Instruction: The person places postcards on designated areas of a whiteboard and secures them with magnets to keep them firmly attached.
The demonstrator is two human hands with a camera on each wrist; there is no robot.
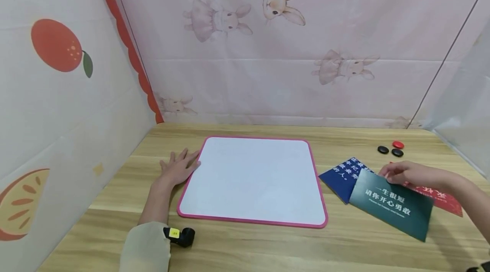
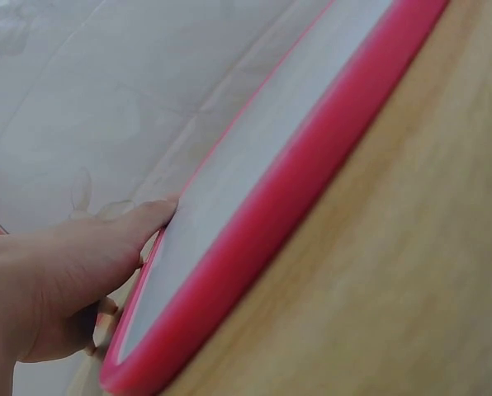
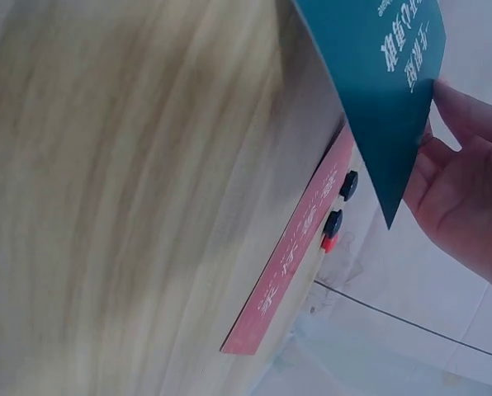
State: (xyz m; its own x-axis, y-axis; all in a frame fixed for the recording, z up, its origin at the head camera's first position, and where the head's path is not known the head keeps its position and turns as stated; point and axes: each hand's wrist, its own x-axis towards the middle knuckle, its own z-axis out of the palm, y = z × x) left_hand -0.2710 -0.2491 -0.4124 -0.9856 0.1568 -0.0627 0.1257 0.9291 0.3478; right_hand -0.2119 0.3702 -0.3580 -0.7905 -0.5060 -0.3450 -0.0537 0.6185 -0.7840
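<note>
A whiteboard (image 1: 252, 180) with a pink frame lies flat on the wooden table. My left hand (image 1: 178, 170) rests at its left edge with the fingers spread; in the left wrist view the thumb of the left hand (image 2: 73, 276) touches the rim. My right hand (image 1: 415, 175) pinches a dark green card (image 1: 390, 210) with white writing by its upper edge. That card is tilted up off the table in the right wrist view. Beneath it, partly covered, are a blue card (image 1: 342, 180) on the left and a red card (image 1: 449, 204) on the right.
Two black round magnets (image 1: 383, 150) and a red one (image 1: 398, 144) sit at the table's back right. A printed cloth (image 1: 268, 89) with rabbits hangs behind the table, and a white cloth (image 1: 115, 114) with fruit prints lines the left side.
</note>
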